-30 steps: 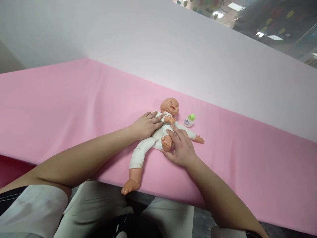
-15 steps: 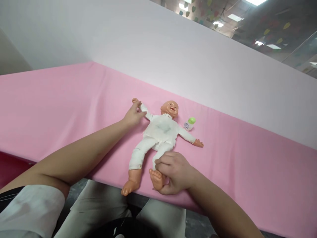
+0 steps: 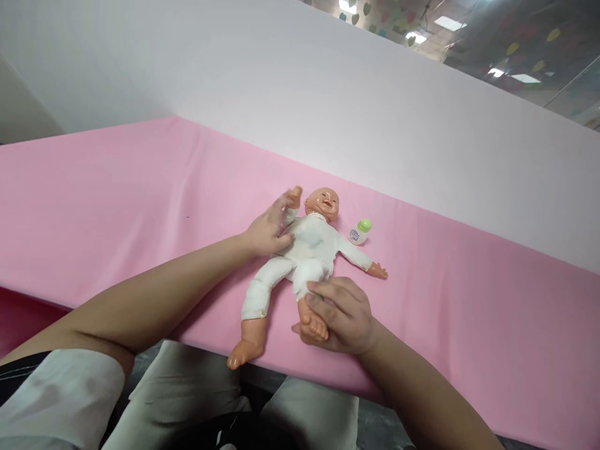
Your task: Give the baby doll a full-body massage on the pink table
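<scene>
A baby doll [image 3: 307, 240] with a white cloth body lies on its back on a pink-covered table [image 3: 140, 200], its head away from me. My left hand [image 3: 269, 230] is at the doll's arm on the left side, fingers behind the raised forearm and thumb on the torso's edge. The lower leg on the right is in my right hand [image 3: 342, 315], with fingers over the shin and thumb under the foot. The doll's other arm and leg lie spread on the cover.
A small white bottle with a green cap [image 3: 360, 232] lies beside the doll's head. A pale wall [image 3: 281, 87] rises behind the table. The table's front edge runs above my knees.
The doll's arm on the left has swung up and inward with my left hand. Its leg on the right is lifted and bent slightly toward the body, my right hand moving with it.
</scene>
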`<state>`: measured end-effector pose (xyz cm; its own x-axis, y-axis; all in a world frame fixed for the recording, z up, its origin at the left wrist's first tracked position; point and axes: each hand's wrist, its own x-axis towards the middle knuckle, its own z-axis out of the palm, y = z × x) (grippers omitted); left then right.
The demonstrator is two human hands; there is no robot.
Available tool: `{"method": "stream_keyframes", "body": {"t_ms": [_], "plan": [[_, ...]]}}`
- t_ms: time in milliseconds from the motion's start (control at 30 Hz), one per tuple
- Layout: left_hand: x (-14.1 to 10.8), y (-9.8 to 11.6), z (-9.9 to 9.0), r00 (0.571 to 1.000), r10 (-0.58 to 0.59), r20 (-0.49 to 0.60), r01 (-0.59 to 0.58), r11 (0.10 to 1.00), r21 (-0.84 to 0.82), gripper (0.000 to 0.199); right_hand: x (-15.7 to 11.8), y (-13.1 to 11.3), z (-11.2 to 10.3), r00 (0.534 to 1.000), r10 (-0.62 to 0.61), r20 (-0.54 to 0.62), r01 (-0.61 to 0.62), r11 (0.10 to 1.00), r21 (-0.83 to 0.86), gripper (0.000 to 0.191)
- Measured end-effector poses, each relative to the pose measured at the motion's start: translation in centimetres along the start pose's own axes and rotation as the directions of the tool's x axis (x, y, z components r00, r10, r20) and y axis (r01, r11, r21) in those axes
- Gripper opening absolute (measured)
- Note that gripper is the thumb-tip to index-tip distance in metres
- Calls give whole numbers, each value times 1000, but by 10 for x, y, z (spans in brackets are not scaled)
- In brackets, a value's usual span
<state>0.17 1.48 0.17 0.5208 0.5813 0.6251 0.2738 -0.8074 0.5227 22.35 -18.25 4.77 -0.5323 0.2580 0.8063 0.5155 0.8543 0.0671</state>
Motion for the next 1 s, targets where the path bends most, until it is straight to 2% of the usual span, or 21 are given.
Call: {"method": "stream_keyframes", "body": {"t_ms": [67, 133, 267, 367, 467, 567, 667, 733, 800, 867, 933, 1000], "plan": [[0, 9, 6, 993, 71, 98, -77, 995, 62, 100, 0, 8, -1, 999, 31, -36, -34, 996, -79, 40], [0, 16, 9, 978, 81, 193, -105, 987, 120, 98, -3, 19, 2, 995, 80, -51, -87, 986, -139, 40], [2, 26, 5, 918, 18, 397, -136, 953, 271, 83, -13, 40, 10, 976, 214, -40, -217, 950, -222, 40], [3, 33, 2, 888, -18, 460, -163, 922, 351, 77, -17, 48, 16, 954, 300, -15, -294, 923, -249, 48], [3, 35, 4, 892, -23, 451, -161, 917, 365, 76, -16, 46, 19, 954, 298, -8, -293, 930, -221, 51], [1, 29, 7, 924, -58, 378, -77, 939, 334, 78, -13, 37, 18, 969, 247, 6, -241, 952, -187, 46], [0, 21, 8, 967, -161, 195, 98, 949, 299, 87, -11, 22, 13, 988, 154, 0, -152, 977, -147, 43], [1, 16, 6, 964, -258, 59, 235, 938, 256, 92, -11, 12, 10, 995, 99, 9, -98, 990, -97, 42], [3, 9, 4, 932, -362, -28, 362, 919, 159, 89, -12, 4, 8, 995, 65, 81, -65, 998, -9, 38], [4, 0, 2, 867, -491, -83, 494, 869, 15, 74, -14, -2, 8, 978, 47, 204, -66, 994, 88, 30], [6, -13, 0, 753, -643, -144, 622, 766, -163, 54, -15, -6, 10, 946, 24, 324, -83, 982, 170, 22], [9, -27, -2, 618, -766, -176, 674, 631, -384, 38, -14, -7, 13, 913, 5, 409, -104, 970, 221, 17]]}}
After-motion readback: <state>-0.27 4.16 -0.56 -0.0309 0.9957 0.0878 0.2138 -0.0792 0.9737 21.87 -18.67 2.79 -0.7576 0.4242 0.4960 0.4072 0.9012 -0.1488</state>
